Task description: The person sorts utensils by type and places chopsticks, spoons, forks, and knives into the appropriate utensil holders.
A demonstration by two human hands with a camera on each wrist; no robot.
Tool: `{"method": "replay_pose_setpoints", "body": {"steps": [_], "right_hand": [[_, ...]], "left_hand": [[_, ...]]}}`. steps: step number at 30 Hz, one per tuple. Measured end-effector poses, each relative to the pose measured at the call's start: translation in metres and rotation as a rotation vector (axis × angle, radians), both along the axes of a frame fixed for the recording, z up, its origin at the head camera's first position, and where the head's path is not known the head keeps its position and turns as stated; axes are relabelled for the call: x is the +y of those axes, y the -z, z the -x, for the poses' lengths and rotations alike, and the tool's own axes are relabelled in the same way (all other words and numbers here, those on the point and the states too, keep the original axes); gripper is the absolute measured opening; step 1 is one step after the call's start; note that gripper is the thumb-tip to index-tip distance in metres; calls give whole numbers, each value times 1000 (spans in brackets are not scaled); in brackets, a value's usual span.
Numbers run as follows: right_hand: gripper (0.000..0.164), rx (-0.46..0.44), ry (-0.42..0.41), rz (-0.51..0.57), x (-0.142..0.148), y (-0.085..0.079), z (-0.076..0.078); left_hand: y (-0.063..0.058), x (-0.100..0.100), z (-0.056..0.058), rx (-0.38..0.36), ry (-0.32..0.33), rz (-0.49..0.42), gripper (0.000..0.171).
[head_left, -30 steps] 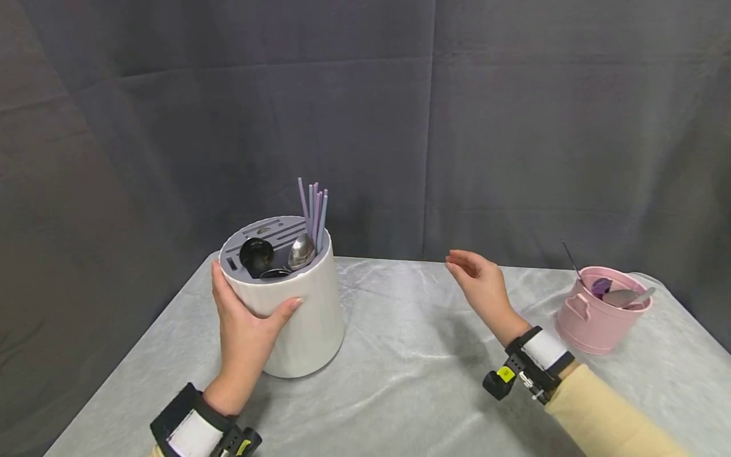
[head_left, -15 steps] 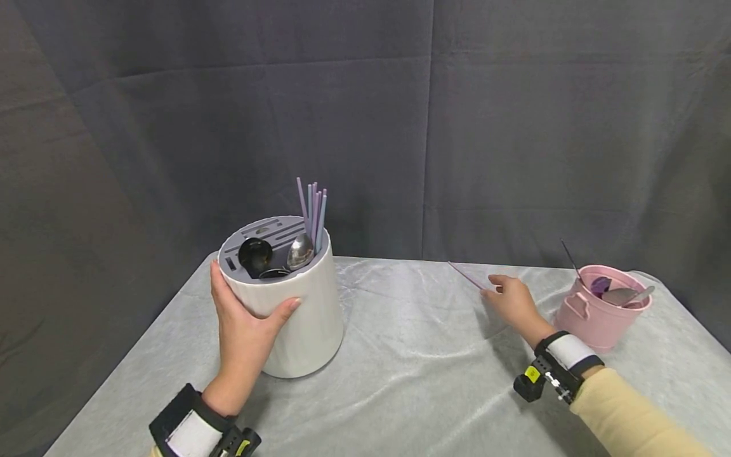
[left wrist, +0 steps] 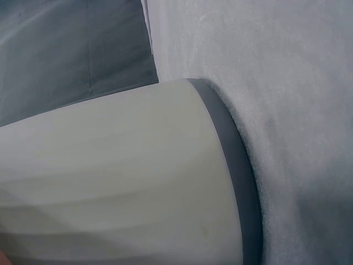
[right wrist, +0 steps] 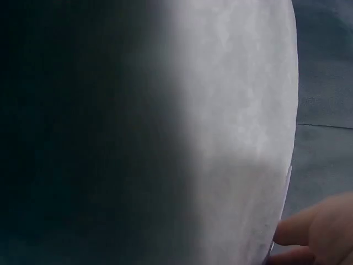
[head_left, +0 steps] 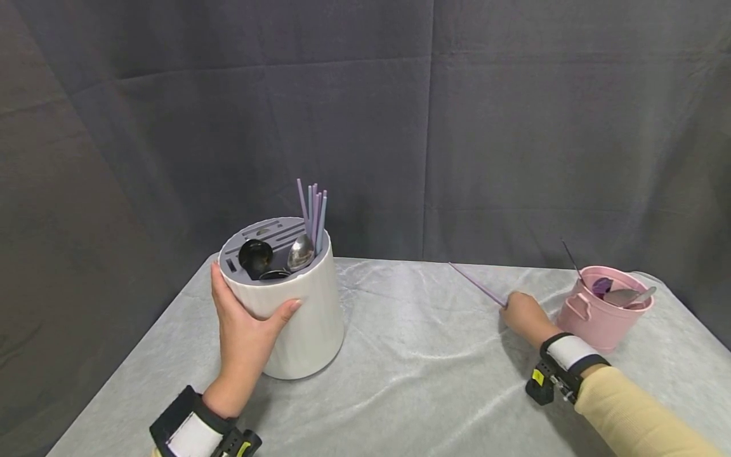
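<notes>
My left hand [head_left: 242,336] grips the side of a white utensil holder [head_left: 305,327], the thumb across its front. In the holder's grey slotted lid [head_left: 274,230] stand several lilac and blue chopsticks [head_left: 316,219], a metal spoon [head_left: 301,252] and a black ladle [head_left: 255,255]. The holder's white wall [left wrist: 138,165] fills much of the left wrist view. On the right, my right hand [head_left: 526,318] pinches the near end of a purple chopstick [head_left: 476,283], low over the table. In the right wrist view the chopstick [right wrist: 287,182] runs beside the fingers [right wrist: 298,229].
A pink bucket [head_left: 594,324] stands right of my right hand. It holds a thin dark stick [head_left: 571,259], a purple piece [head_left: 601,287] and metal utensil heads [head_left: 621,297]. Grey cloth covers the table [head_left: 400,381]; a dark curtain [head_left: 365,127] hangs behind.
My right hand has moved right and nearer, down to the purple chopstick's near end, bringing the chopstick into sight. Its fingers have closed. My left hand and the holder look unmoved.
</notes>
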State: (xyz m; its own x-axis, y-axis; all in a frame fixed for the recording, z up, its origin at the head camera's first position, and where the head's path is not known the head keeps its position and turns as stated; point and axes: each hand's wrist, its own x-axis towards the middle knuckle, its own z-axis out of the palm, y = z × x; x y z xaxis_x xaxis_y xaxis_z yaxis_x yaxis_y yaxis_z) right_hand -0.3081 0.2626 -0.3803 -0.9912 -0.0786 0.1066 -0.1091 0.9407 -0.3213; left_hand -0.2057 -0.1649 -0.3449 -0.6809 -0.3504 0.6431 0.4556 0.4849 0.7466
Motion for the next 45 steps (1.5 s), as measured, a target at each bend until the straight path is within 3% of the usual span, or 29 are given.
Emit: {"method": "replay_pose_setpoints", "body": {"steps": [13, 22, 32, 38, 43, 45], "right_hand": [[15, 72, -42, -84, -8, -4, -2], [13, 77, -17, -119, -13, -2, -1], [13, 59, -12, -229, -15, 0, 2], [11, 76, -58, -192, -14, 0, -2], [2, 155, -113, -49, -16, -6, -9], [11, 179, -159, 10, -20, -11, -12]], "left_hand": [[-2, 0, -2, -9, 1, 2, 123], [-1, 1, -2, 3, 5, 6, 124], [0, 1, -2, -17, 12, -1, 123], [1, 1, -3, -28, 13, -3, 123], [1, 1, -2, -21, 11, -1, 123], [1, 0, -1, -11, 8, 1, 124]]}}
